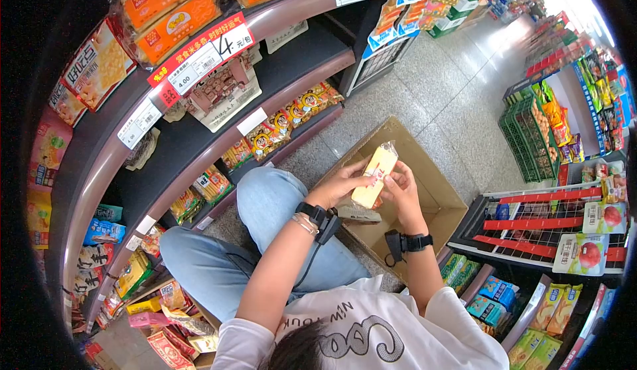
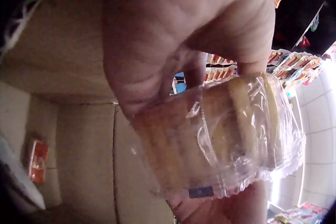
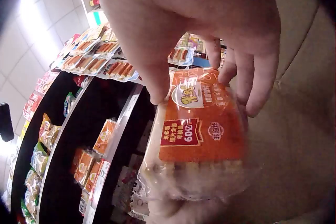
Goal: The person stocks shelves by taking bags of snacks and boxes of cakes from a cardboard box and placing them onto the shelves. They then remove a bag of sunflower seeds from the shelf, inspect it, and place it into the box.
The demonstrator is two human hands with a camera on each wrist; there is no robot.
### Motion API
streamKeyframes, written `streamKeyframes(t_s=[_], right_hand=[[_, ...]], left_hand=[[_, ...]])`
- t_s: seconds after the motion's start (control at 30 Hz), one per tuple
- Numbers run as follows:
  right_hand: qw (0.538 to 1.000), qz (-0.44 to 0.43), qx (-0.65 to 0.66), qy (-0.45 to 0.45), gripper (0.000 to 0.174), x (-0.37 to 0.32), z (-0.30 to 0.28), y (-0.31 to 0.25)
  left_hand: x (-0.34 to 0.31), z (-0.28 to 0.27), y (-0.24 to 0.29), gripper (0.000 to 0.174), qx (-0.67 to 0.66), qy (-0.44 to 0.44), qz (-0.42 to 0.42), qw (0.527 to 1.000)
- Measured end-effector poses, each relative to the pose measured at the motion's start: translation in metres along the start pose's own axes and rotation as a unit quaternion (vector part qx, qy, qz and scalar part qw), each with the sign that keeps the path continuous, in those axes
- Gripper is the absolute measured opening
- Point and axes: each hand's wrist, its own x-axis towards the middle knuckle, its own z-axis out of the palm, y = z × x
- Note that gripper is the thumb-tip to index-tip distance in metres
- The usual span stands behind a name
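Note:
Both hands hold a clear-wrapped pack of crackers (image 1: pixel 373 179) above an open cardboard box (image 1: pixel 434 191). My left hand (image 1: pixel 340 183) grips its left side, thumb and fingers around the wrapper. On the other side, my right hand (image 1: pixel 402 189) pinches the pack between thumb and fingers. An orange printed label faces the right wrist view, where the cracker pack (image 3: pixel 202 119) sits under the right hand (image 3: pixel 205 29). Layered pale crackers show through the film in the left wrist view. Inside the box lie a small orange packet (image 2: pixel 38 161) and a whitish pack (image 1: pixel 358 215).
A curved snack shelf (image 1: pixel 298 78) runs along the left, with orange cracker packs (image 1: pixel 174 28) on top. A wire rack (image 1: pixel 531 224) and low shelf of snacks stand at the right. A green crate (image 1: pixel 524 134) sits beyond. Tiled floor (image 1: pixel 424 91) stretches ahead.

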Motion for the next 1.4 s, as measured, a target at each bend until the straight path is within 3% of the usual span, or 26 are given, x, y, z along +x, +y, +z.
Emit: streamKeyframes(t_s=[0.13, 0.23, 0.33, 0.63, 0.73, 1.2, 1.27, 1.4], right_hand=[[1.000, -0.003, 0.000, 0.013, 0.067, -0.003, 0.008, -0.007], [0.999, -0.002, -0.016, -0.047, 0.065, -0.001, 0.001, -0.007], [0.998, 0.027, 0.017, -0.058, 0.058, 0.000, -0.002, -0.007], [0.993, 0.055, 0.078, 0.064, 0.039, 0.005, -0.009, -0.011], [0.992, 0.060, 0.064, 0.086, 0.037, 0.006, -0.008, -0.008], [0.993, 0.038, 0.027, 0.107, 0.035, 0.006, -0.001, -0.008], [0.994, 0.029, 0.015, 0.103, 0.035, 0.011, -0.005, -0.007], [0.997, -0.015, 0.023, 0.079, 0.035, 0.027, 0.007, -0.027]], left_hand=[[0.000, -0.004, -0.001, 0.062, 0.018, -0.009, -0.006, 1.000], [0.000, -0.007, -0.001, 0.062, 0.049, -0.045, -0.055, 0.996], [-0.003, -0.003, 0.002, 0.061, 0.046, -0.064, -0.041, 0.996], [-0.001, -0.009, 0.002, 0.058, -0.107, -0.104, 0.000, 0.989], [-0.001, -0.014, -0.002, 0.057, -0.006, -0.041, 0.012, 0.999], [0.009, -0.028, -0.018, 0.053, -0.045, 0.052, 0.034, 0.997], [-0.007, -0.010, 0.001, 0.054, -0.047, 0.055, 0.038, 0.997], [0.001, -0.026, 0.002, 0.055, -0.015, 0.085, 0.105, 0.991]])
